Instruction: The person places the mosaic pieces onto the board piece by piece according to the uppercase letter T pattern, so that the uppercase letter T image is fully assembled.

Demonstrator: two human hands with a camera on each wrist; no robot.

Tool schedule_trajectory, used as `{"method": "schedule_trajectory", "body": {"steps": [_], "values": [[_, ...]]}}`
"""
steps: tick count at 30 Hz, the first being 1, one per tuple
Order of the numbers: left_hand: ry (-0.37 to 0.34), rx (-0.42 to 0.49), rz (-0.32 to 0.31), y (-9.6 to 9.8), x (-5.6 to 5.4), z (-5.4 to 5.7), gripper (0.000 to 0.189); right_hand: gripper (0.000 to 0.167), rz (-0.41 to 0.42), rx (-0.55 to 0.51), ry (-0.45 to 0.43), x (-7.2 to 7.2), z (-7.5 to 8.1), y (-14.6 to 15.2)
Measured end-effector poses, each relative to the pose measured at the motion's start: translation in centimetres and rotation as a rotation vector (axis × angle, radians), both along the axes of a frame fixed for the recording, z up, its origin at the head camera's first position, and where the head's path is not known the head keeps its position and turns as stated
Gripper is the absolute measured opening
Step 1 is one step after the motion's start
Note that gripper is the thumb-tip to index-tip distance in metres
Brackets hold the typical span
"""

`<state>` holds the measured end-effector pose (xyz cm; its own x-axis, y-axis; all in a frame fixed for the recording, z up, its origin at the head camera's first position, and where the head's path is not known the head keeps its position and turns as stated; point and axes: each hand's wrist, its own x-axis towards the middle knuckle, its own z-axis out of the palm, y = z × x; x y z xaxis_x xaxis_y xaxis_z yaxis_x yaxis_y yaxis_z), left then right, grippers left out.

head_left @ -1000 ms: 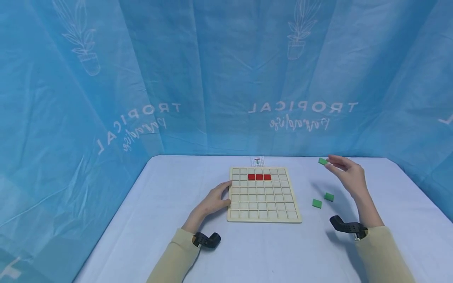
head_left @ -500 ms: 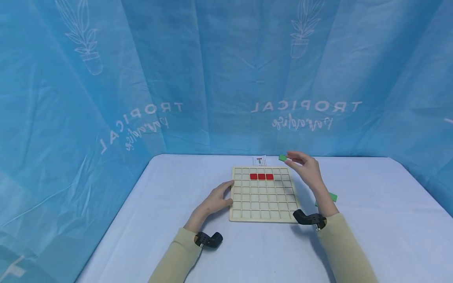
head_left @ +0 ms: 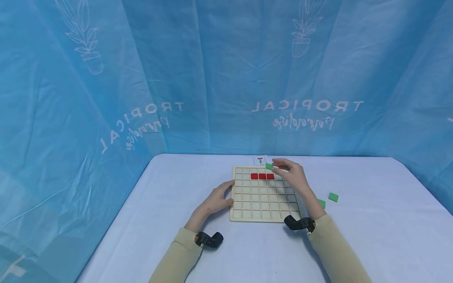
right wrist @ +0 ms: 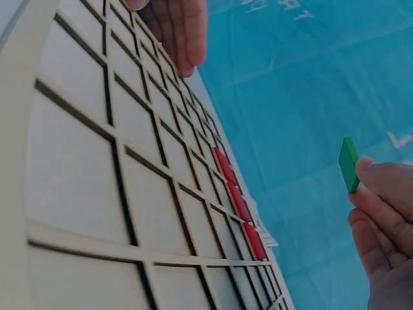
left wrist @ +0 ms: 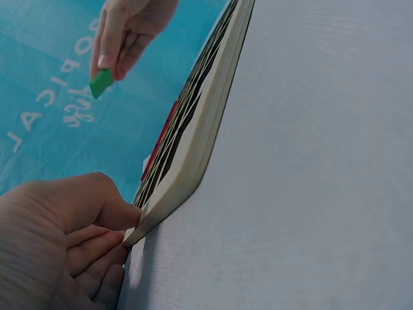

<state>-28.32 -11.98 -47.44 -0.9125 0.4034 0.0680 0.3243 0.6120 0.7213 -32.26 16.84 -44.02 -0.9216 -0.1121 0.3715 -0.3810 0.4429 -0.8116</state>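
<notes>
Pinched between the thumb and fingers of my right hand (head_left: 291,175) is a green square tile (head_left: 269,166), held above the far part of the gridded board (head_left: 265,214). The right wrist view shows this tile tilted on edge at the fingertips. My left hand (head_left: 214,198) lies at the board's left edge, thumb and fingers spread along it. Its thumb touches the pale rim (left wrist: 184,181) in the left wrist view. Three red tiles (head_left: 262,176) sit side by side in one row of cells near the board's far edge.
Two more green tiles, one (head_left: 333,197) fully visible and one (head_left: 321,203) partly hidden by my right forearm, lie right of the board on the white tablecloth (head_left: 247,251). A small printed grid card (head_left: 260,160) lies behind the board. A blue curtain (head_left: 230,78) hangs behind.
My right hand has carried the green tile leftward from the table's right side to over the board's far edge, then slightly lower. My left hand has stayed at the board's edge.
</notes>
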Motion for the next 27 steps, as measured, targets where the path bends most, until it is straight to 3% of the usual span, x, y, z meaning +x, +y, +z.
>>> {"method": "schedule_trajectory", "body": {"steps": [8, 17, 22, 27], "values": [[0.005, 0.001, -0.008, 0.0, -0.1, 0.0, 0.072, 0.037, 0.063, -0.005, -0.022, -0.3, -1.7, -0.6], [0.006, 0.009, -0.008, 0.0, -0.1, 0.0, 0.072, 0.038, 0.064, 0.032, -0.071, -0.6, -4.2, -0.7], [0.005, 0.013, -0.006, 0.0, -0.1, 0.1, 0.072, 0.034, 0.095, 0.081, -0.041, -0.4, -4.7, -0.8], [0.000, 0.017, -0.004, 0.0, 0.0, 0.1, 0.072, 0.032, 0.116, 0.143, 0.042, -0.3, -5.0, -0.9]]}}
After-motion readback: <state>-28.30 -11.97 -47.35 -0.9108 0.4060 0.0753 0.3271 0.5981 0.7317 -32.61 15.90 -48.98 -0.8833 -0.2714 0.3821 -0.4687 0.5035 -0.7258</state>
